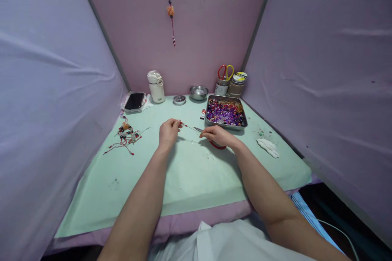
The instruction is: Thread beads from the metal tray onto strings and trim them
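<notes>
My left hand is closed in a pinch on a thin beaded string that has small red beads. The string stretches toward my right hand, which is closed around a pair of red-handled scissors. The blades point left, close to the string; whether they touch it I cannot tell. A thin end of the string seems to run to my right fingertips. Both hands are above the green table covering. On the left lies a bundle of finished-looking beaded strings with red cords, dark beads and an orange piece.
A metal tray of purple and red beads stands behind my right hand. Along the back are a white bottle, a small round container, a steel bowl and jars. A white cloth lies right; a phone left.
</notes>
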The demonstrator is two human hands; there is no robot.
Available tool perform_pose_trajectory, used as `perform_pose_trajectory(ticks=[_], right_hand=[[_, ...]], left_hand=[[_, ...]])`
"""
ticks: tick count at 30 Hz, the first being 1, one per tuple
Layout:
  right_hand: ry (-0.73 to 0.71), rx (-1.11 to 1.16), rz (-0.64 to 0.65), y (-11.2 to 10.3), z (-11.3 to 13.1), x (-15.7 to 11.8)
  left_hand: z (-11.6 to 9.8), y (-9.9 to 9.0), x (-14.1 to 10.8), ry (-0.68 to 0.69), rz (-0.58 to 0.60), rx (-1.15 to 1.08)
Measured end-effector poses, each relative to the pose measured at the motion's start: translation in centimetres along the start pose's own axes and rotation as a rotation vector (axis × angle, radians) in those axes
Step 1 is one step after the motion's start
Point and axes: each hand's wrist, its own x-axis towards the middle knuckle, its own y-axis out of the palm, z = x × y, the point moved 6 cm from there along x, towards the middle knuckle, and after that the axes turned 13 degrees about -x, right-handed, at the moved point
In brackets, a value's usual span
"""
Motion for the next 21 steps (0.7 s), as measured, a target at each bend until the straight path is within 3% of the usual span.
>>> perform_pose_trajectory(ticks=[3,7,15,21], right_hand=[[0.019,0.020,-0.010,-0.2,-0.2,-0.1],[0.143,0.156,-0.146,-1.0,-1.2,0.0],[0.271,0.501,-0.334,-1.1,-2.4,0.3],[0.324,0.380,-0.441,-1.4,-2.8,0.2]], left_hand=[[-0.1,-0.1,0.0,-0.006,0.016,0.043],[-0.1,-0.1,-0.1,-0.016,0.048,0.078],[0.0,0.9,-0.4,-0.093,0.114,-0.113],[-0.3,0.8,-0.5,-0.088,0.129,-0.029]])
